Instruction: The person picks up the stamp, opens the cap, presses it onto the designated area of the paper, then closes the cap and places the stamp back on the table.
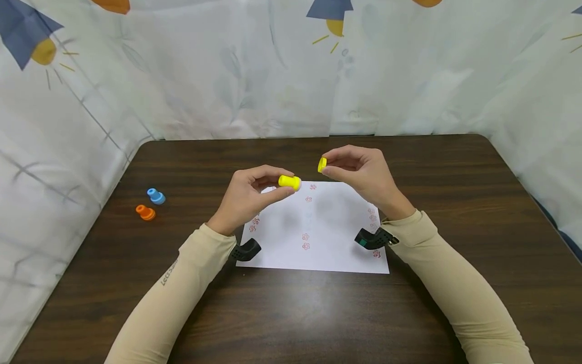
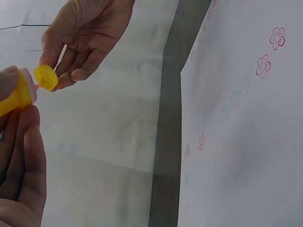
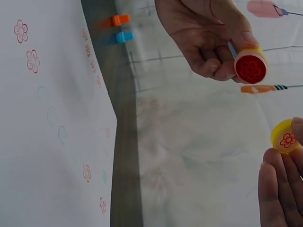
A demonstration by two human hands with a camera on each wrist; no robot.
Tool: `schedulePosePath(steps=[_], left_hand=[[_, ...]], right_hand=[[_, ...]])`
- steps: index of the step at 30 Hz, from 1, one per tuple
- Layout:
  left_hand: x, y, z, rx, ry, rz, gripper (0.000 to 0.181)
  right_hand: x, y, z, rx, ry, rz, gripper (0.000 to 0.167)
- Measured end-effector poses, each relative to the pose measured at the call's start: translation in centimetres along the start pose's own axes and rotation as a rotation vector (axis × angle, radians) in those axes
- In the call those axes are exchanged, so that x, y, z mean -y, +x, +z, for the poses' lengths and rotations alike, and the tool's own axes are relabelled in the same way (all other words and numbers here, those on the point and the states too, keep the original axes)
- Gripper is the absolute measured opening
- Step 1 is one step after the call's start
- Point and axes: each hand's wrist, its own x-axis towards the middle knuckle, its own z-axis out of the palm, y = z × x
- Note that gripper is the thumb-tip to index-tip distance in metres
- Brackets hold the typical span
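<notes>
My left hand (image 1: 252,194) pinches a yellow toy stamp (image 1: 288,182) between thumb and fingers, above the far part of a white sheet of paper (image 1: 336,222). In the right wrist view the stamp's red face (image 3: 250,69) with a flower pattern shows. My right hand (image 1: 364,172) holds the yellow stamp cap (image 1: 322,165) by its edge, apart from the stamp and to its right. A red flower (image 3: 288,140) marks the cap's flat end in the right wrist view. Red flower prints (image 2: 263,66) and pale blue prints (image 2: 234,98) dot the paper.
A blue stamp (image 1: 156,196) and an orange stamp (image 1: 145,212) stand at the left of the dark wooden table (image 1: 295,313). Behind the table hangs a pale patterned curtain (image 1: 282,76). Both wrists wear black straps (image 1: 247,250).
</notes>
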Motion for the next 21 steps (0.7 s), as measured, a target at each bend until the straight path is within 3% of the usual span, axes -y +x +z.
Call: schedulePosePath(steps=[21], left_hand=[[-0.2, 0.0, 0.6, -0.027, -0.054, 0.008, 0.029]], right_hand=[[0.3, -0.7, 1.5, 0.103, 0.008, -0.011, 0.029]])
